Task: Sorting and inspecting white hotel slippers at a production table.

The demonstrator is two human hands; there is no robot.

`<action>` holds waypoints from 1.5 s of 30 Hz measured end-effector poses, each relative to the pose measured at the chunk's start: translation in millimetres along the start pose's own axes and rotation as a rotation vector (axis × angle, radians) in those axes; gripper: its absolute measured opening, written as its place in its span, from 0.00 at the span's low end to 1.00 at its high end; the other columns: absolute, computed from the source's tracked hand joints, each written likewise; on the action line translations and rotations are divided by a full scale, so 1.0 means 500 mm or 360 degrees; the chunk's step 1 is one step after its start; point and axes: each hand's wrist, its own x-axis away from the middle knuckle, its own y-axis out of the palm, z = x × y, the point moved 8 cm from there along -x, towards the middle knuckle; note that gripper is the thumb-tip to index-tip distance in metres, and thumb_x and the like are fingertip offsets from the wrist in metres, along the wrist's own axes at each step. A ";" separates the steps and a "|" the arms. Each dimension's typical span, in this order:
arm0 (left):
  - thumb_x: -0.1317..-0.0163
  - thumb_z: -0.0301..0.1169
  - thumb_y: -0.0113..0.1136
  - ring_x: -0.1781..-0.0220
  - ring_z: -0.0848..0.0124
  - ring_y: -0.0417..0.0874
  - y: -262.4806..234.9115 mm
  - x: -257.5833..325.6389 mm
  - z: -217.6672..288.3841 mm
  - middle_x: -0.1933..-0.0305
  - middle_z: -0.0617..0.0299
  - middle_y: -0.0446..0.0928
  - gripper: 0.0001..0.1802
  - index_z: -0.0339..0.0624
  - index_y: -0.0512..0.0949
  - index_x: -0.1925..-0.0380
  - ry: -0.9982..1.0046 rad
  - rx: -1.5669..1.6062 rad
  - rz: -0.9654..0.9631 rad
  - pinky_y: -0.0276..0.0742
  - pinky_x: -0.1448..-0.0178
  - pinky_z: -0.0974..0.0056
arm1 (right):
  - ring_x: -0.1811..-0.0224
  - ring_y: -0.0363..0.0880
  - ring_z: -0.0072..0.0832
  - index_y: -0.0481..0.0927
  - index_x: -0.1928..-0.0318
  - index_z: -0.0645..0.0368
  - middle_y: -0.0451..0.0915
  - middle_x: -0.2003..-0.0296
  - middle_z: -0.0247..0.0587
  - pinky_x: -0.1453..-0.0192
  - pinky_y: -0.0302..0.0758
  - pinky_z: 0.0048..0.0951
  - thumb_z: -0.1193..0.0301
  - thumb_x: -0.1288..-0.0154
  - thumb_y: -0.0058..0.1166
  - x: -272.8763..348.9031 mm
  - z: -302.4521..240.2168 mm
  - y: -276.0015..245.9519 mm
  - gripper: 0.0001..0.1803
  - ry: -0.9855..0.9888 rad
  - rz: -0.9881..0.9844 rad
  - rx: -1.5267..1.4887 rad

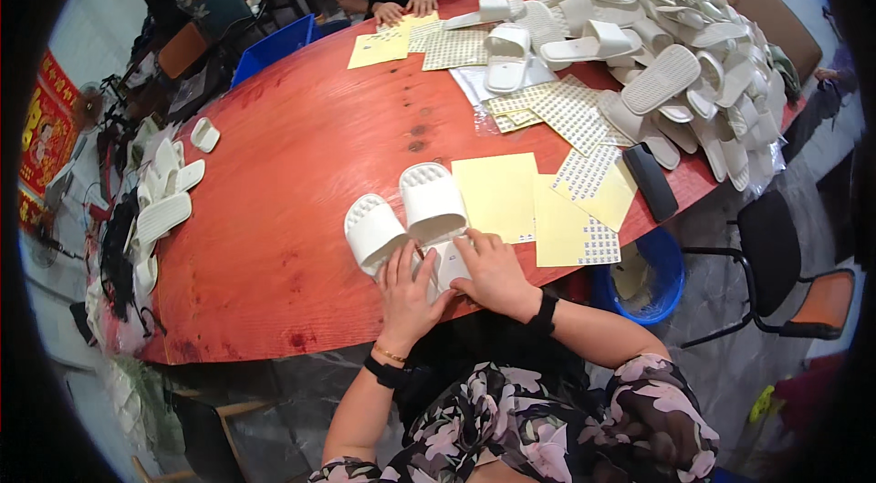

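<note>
Two white slippers lie side by side near the front edge of the red table (292,173), toes pointing away from me: the left slipper (371,229) and the right slipper (432,200). My left hand (406,290) rests flat on the heel of the left one. My right hand (491,270) presses on the heel of the right one, fingers together. Just right of the pair lie yellow backing sheets (497,194), one still carrying small stickers (598,241).
A large heap of white slippers (693,54) fills the far right of the table, with sticker sheets (566,109) and a dark phone (650,180) beside it. Another person's hands (406,4) work across the table. More slippers (162,200) lie left; a blue bucket (652,278) stands below right.
</note>
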 end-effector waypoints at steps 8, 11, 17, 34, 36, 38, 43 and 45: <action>0.46 0.46 0.63 0.28 0.53 0.58 0.020 -0.010 0.015 0.30 0.55 0.62 0.34 0.46 0.71 0.40 0.0095 -0.0092 -0.0159 0.49 0.30 0.42 | 0.39 0.66 0.47 0.70 0.40 0.58 0.68 0.38 0.50 0.39 0.65 0.47 0.60 0.48 0.64 -0.013 0.024 -0.013 0.35 -0.0129 -0.0137 -0.0062; 0.46 0.47 0.63 0.28 0.53 0.58 0.021 -0.008 0.011 0.31 0.54 0.63 0.34 0.46 0.71 0.40 0.0088 -0.0085 -0.0136 0.49 0.30 0.42 | 0.35 0.63 0.48 0.71 0.40 0.56 0.65 0.37 0.50 0.37 0.64 0.47 0.62 0.45 0.61 0.005 0.083 -0.057 0.31 0.0038 0.0103 0.0171; 0.46 0.47 0.62 0.29 0.52 0.59 0.019 -0.008 0.014 0.32 0.54 0.64 0.33 0.46 0.72 0.41 0.0092 -0.0098 -0.0124 0.48 0.29 0.41 | 0.29 0.47 0.63 0.65 0.33 0.46 0.55 0.31 0.56 0.32 0.46 0.68 0.53 0.38 0.53 0.031 0.204 -0.083 0.34 0.0501 -0.0005 0.0412; 0.45 0.50 0.61 0.31 0.53 0.61 0.008 0.005 0.010 0.33 0.54 0.66 0.32 0.47 0.74 0.43 0.0088 -0.0109 -0.0043 0.52 0.31 0.41 | 0.91 0.57 0.16 0.65 0.85 0.47 0.62 0.90 0.24 0.87 0.50 0.22 0.45 0.28 0.39 0.080 0.194 -0.680 0.30 -0.0765 0.0606 -0.2677; 0.45 0.48 0.62 0.30 0.52 0.61 0.009 -0.006 0.018 0.33 0.53 0.66 0.32 0.47 0.74 0.42 0.0115 -0.0024 -0.0022 0.50 0.30 0.41 | 0.93 0.55 0.17 0.63 0.88 0.47 0.59 0.93 0.24 0.87 0.49 0.23 0.44 0.27 0.34 0.155 0.124 -0.818 0.33 -0.0943 0.0598 -0.2601; 0.45 0.48 0.62 0.30 0.52 0.61 0.014 -0.013 0.021 0.33 0.53 0.66 0.32 0.47 0.73 0.42 0.0117 -0.0025 -0.0022 0.50 0.30 0.41 | 0.92 0.55 0.17 0.64 0.88 0.48 0.61 0.93 0.24 0.87 0.49 0.23 0.43 0.27 0.32 0.169 0.087 -0.848 0.34 -0.1076 0.0497 -0.2465; 0.45 0.48 0.63 0.31 0.51 0.62 0.012 -0.002 0.006 0.34 0.52 0.66 0.32 0.46 0.73 0.42 0.0030 -0.0095 0.0014 0.51 0.31 0.42 | 0.85 0.60 0.15 0.69 0.79 0.54 0.64 0.84 0.27 0.82 0.54 0.22 0.53 0.24 0.37 0.064 0.192 -0.638 0.26 -0.0120 0.0508 -0.1729; 0.46 0.48 0.63 0.31 0.51 0.61 0.011 -0.013 0.012 0.34 0.51 0.66 0.32 0.45 0.73 0.42 0.0042 -0.0085 0.0046 0.51 0.31 0.42 | 0.77 0.69 0.13 0.80 0.69 0.61 0.73 0.80 0.28 0.73 0.65 0.19 0.61 0.33 0.50 0.015 0.200 -0.501 0.16 0.0704 0.0277 -0.1161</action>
